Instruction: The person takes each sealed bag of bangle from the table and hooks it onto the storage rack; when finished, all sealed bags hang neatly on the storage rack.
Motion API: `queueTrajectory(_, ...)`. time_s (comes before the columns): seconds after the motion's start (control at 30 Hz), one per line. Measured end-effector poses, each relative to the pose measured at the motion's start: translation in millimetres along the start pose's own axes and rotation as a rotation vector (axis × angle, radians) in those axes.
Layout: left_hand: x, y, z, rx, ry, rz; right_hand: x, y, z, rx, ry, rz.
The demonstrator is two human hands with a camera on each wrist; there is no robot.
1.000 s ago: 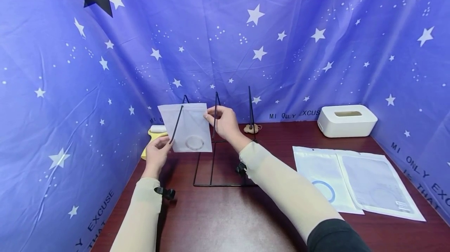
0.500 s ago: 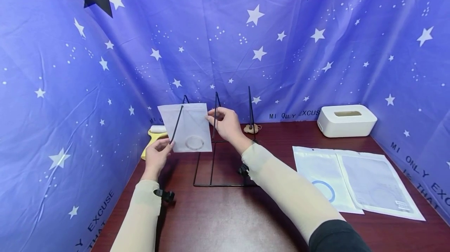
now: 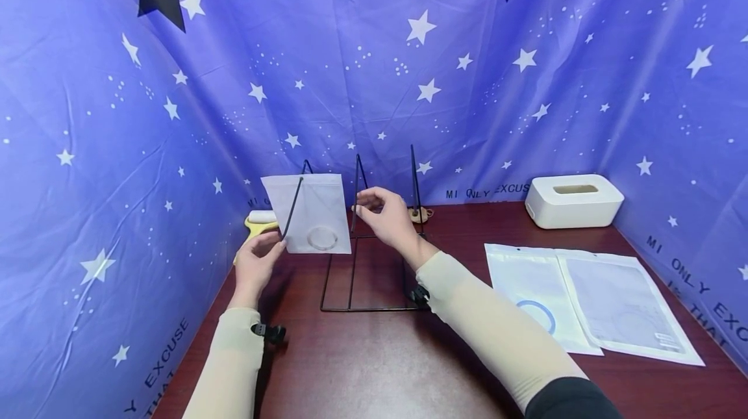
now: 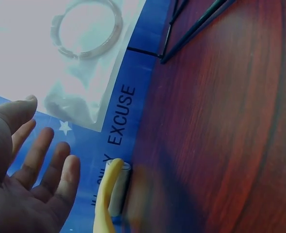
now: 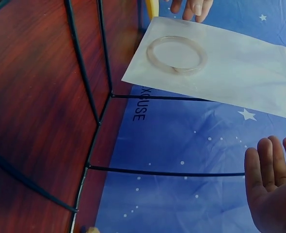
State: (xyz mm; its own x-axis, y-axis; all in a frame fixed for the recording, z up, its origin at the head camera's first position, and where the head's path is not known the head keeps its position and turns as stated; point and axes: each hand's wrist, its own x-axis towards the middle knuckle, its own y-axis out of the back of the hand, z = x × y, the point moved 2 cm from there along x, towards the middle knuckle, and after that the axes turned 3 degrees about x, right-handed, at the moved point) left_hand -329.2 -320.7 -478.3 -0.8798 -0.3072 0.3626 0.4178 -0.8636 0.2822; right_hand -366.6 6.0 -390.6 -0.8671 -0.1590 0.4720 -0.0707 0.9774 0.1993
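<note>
A white zip bag [image 3: 312,211] with a clear ring-shaped bangle [image 3: 323,238] inside hangs on the left prong of a black wire rack [image 3: 374,308]. My left hand [image 3: 257,260] is at the bag's lower left corner. In the left wrist view that hand [image 4: 41,160] has its fingers loosely spread, the thumb tip overlapping the bag's edge. To the right of the bag, beside the rack's middle prong, is my right hand [image 3: 386,214]. The right wrist view shows it [image 5: 271,179] with fingers extended and nothing held, apart from the bag [image 5: 230,63].
Two more white zip bags lie at the right: one [image 3: 526,276] with a blue ring, the other [image 3: 631,302] overlapping it. A white tissue box [image 3: 575,201] stands behind them. Behind my left hand is a yellow-handled roller [image 3: 257,224]. A beige object [image 3: 417,214] sits behind the rack.
My right hand has let go of the bag's right edge and moved right and slightly down. My left hand has drawn slightly down and left. The bag stays on the prong.
</note>
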Motion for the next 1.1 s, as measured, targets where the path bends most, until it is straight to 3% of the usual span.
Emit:
queueTrajectory(0.17, -9.8, 3.3, 1.7, 0.037, 0.003, -0.014, -13.2, 13, 3, 0.034, 0.041, -0.001)
queueTrajectory(0.43, -26.1, 8.3, 4.5, 0.125, 0.032, -0.029, -33.2, 38, 1, -0.002, 0.052, 0.016)
queueTrajectory(0.57, -35.0, 9.1, 4.0, 0.146, 0.042, -0.080, -39.6, 55, 0, -0.031, 0.099, 0.038)
queueTrajectory(0.87, -51.6, 2.0, 5.1, 0.190, 0.048, -0.216, -51.0, 109, -7, -0.054, 0.119, 0.074)
queueTrajectory(1.1, -58.6, -12.2, 5.0, 0.240, 0.055, -0.319, -74.0, 145, -32, -0.190, 0.138, 0.136)
